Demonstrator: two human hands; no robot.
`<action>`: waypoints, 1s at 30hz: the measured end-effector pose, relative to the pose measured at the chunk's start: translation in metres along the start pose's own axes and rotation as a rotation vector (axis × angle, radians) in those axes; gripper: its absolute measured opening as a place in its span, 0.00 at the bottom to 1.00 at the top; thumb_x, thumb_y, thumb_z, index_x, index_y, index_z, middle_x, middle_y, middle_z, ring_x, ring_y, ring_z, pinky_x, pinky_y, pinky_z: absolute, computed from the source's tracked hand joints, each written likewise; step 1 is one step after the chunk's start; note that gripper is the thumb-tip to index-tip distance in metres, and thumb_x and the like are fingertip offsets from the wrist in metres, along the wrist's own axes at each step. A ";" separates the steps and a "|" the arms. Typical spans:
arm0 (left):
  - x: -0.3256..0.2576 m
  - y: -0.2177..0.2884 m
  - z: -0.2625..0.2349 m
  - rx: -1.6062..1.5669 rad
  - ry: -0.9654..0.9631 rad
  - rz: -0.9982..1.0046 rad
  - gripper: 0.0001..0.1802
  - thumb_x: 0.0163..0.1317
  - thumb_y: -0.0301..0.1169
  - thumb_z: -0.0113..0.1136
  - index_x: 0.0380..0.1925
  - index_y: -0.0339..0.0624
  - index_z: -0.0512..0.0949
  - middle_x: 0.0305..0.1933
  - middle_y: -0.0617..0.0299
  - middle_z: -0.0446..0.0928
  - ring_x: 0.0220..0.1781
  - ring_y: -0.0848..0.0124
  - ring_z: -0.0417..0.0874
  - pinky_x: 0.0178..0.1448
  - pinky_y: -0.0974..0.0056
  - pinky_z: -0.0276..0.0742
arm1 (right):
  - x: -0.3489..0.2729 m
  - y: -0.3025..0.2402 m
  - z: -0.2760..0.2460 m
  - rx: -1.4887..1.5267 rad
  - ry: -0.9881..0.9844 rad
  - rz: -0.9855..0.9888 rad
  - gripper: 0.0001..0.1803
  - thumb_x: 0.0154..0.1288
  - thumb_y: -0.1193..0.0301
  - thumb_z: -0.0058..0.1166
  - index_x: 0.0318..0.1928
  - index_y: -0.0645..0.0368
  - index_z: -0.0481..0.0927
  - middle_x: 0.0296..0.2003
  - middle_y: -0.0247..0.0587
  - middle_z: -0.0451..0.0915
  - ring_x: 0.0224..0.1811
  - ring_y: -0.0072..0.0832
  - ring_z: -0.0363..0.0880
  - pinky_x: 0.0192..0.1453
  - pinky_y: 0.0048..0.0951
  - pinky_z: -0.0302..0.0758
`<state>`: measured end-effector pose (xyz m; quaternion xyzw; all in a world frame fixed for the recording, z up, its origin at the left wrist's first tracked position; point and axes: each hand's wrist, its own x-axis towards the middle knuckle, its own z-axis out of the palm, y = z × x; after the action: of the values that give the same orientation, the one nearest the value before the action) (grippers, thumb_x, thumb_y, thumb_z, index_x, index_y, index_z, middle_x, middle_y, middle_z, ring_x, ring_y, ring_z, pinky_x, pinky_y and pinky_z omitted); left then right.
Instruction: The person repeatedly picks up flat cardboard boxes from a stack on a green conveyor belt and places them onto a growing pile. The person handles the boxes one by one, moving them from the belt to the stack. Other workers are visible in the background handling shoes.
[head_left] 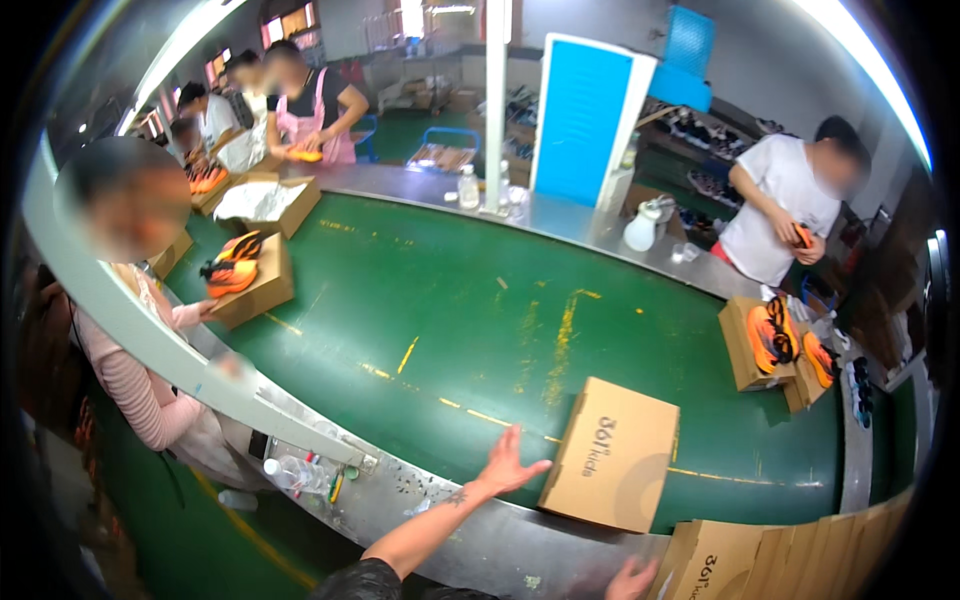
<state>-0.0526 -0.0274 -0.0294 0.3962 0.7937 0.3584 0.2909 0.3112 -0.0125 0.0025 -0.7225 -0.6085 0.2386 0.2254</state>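
A closed brown cardboard shoebox (612, 452) lies on the green conveyor belt (440, 300) near its front edge. My left hand (510, 462) is stretched out over the belt, fingers apart, just left of the box and holding nothing. My right hand (632, 580) shows only partly at the bottom edge, resting beside a row of stacked brown boxes (780, 560); its fingers are mostly hidden.
Open boxes with orange shoes (772, 335) sit at the right, another box with shoes (240, 270) at the left. Several people stand around the belt. Plastic bottles (290, 470) lie on the metal rim. A blue-and-white panel (585, 115) stands at the back.
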 end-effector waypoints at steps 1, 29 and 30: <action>0.001 -0.001 0.010 -0.063 -0.067 -0.052 0.62 0.57 0.65 0.61 0.73 0.29 0.45 0.77 0.34 0.46 0.79 0.42 0.48 0.79 0.48 0.48 | 0.018 -0.008 -0.001 0.107 0.158 -0.035 0.34 0.72 0.58 0.52 0.69 0.70 0.63 0.66 0.64 0.66 0.71 0.51 0.63 0.74 0.42 0.59; 0.017 0.151 -0.046 -1.371 -0.617 -0.755 0.36 0.61 0.59 0.51 0.62 0.49 0.71 0.59 0.58 0.76 0.59 0.60 0.77 0.61 0.48 0.73 | 0.118 -0.201 -0.115 0.539 -0.383 -0.487 0.35 0.74 0.54 0.41 0.71 0.67 0.62 0.67 0.46 0.68 0.68 0.34 0.63 0.71 0.32 0.58; 0.008 0.164 -0.055 -1.353 -0.665 -0.737 0.35 0.61 0.59 0.50 0.61 0.50 0.72 0.59 0.58 0.77 0.58 0.60 0.77 0.60 0.49 0.74 | 0.110 -0.212 -0.130 0.479 -0.366 -0.443 0.35 0.74 0.53 0.42 0.70 0.65 0.63 0.64 0.46 0.70 0.64 0.32 0.66 0.67 0.31 0.61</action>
<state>-0.0288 0.0315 0.1320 -0.0634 0.3589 0.5037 0.7832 0.2442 0.1253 0.2277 -0.4455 -0.7073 0.4449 0.3214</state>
